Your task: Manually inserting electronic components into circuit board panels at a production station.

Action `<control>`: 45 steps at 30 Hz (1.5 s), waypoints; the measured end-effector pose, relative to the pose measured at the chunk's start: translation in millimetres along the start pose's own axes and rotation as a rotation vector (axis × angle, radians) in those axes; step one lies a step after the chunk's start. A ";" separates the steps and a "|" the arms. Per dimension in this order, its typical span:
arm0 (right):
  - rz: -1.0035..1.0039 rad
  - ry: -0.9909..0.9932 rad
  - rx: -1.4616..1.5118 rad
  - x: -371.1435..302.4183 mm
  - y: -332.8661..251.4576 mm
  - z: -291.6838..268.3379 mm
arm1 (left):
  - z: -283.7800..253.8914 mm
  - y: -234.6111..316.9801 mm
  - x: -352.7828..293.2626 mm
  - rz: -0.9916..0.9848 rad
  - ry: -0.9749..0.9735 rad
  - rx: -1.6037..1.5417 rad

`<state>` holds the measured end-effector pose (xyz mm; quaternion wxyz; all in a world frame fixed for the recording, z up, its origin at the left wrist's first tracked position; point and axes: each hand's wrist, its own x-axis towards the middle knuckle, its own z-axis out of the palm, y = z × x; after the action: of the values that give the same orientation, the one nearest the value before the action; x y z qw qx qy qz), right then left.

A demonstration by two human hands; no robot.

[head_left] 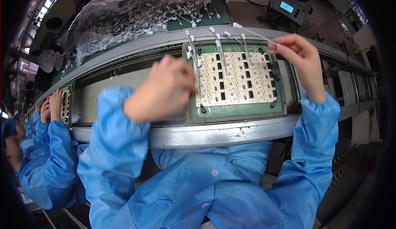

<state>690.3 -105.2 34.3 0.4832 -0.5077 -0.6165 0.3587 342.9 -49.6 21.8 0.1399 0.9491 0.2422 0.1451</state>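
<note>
My right hand (300, 58) pinches one end of a short white connector cable (255, 34) above the far right corner of the panel. The cable's other end, with its white plug, points left. At the panel's left edge my left hand (163, 86) has curled fingers smeared by motion; whether they hold anything is unclear. The panel of white circuit boards (235, 86) lies on a green fixture plate (243, 110), with rows of black parts on it. Several white cables (220, 51) rest across its far and left parts, their plugs beyond the far edge.
A metal conveyor rail (206, 135) runs along the near side. Beyond the far rail, a clear plastic bag (99, 16) and a heap of white cables (165, 12) lie on a green surface. A fan device (291, 2) stands far right. Co-workers' hands (53, 105) are at the left.
</note>
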 end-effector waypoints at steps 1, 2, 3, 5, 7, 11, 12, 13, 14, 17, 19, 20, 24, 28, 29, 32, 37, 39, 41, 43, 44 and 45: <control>-0.004 -0.006 -0.001 -5.8 -1.7 3.7 | -4.3 -21.9 18.0 -0.019 -0.002 -0.022; 0.015 0.003 0.017 -10.9 -4.5 8.2 | -4.2 -47.3 37.3 -0.082 0.106 0.091; 0.035 0.011 0.035 -14.3 -5.8 12.1 | -1.5 -71.4 54.7 -0.144 0.213 0.204; 0.026 0.005 0.043 -17.9 -8.7 17.6 | -0.4 -97.8 79.4 -0.254 0.257 0.470; 0.012 0.056 0.055 -23.4 -6.6 21.8 | 16.0 -129.4 89.9 -0.226 0.212 0.616; -0.162 0.235 -0.372 -27.3 -0.5 22.8 | 13.4 -138.4 94.2 -0.123 0.121 0.570; -0.248 0.233 -0.522 -24.4 9.0 24.2 | 10.0 -146.8 94.0 -0.108 0.124 0.492; -0.339 0.226 -0.670 -21.3 20.4 28.9 | 5.8 -155.0 91.8 -0.099 0.128 0.417; -0.384 0.185 -0.705 -20.8 30.8 34.6 | 6.4 -155.0 90.9 -0.067 0.144 0.396; -0.409 -0.009 -0.779 -24.2 36.8 44.0 | 6.5 -151.2 86.0 -0.065 0.171 0.386; -0.390 -0.040 -0.801 -22.9 33.7 48.1 | 6.9 -157.2 83.8 -0.091 0.166 0.358; -0.365 -0.063 -0.825 -22.9 32.8 49.8 | 8.8 -157.5 82.1 -0.113 0.183 0.386; -0.282 -0.120 -0.705 -25.2 34.5 61.9 | 10.9 -163.4 78.5 -0.137 0.174 0.530; -0.299 -0.074 -0.766 -26.4 35.0 61.6 | 9.4 -163.3 89.2 -0.029 0.204 0.650; -0.299 -0.065 -0.773 -26.3 34.6 59.8 | 8.4 -162.5 94.2 -0.087 0.339 0.468; -0.307 -0.085 -0.809 -24.4 33.6 55.9 | -2.0 -155.7 104.3 -0.196 0.709 -0.140; -0.438 -0.070 -0.921 -28.4 28.5 64.0 | -32.9 -176.4 122.6 -0.402 0.940 -0.880; -0.458 -0.055 -0.952 -29.4 26.4 65.1 | -42.1 -172.4 126.4 -0.373 0.975 -0.838; -0.474 -0.103 -0.979 -28.0 21.1 63.8 | -54.9 -156.1 130.3 -0.316 1.039 -0.753; -0.473 -0.146 -0.950 -27.1 14.6 57.8 | -57.5 -130.0 121.8 -0.188 0.934 -0.734; -0.455 -0.184 -0.927 -28.1 12.7 52.9 | -42.0 -110.1 119.1 -0.040 0.897 -0.649; -0.466 -0.177 -0.922 -29.0 8.8 51.1 | -29.6 -83.2 107.6 0.105 0.858 -0.545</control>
<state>644.2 -128.9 5.3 0.2226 -0.4847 -0.8455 -0.0253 388.3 80.2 43.4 0.2626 0.7439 0.1834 0.5865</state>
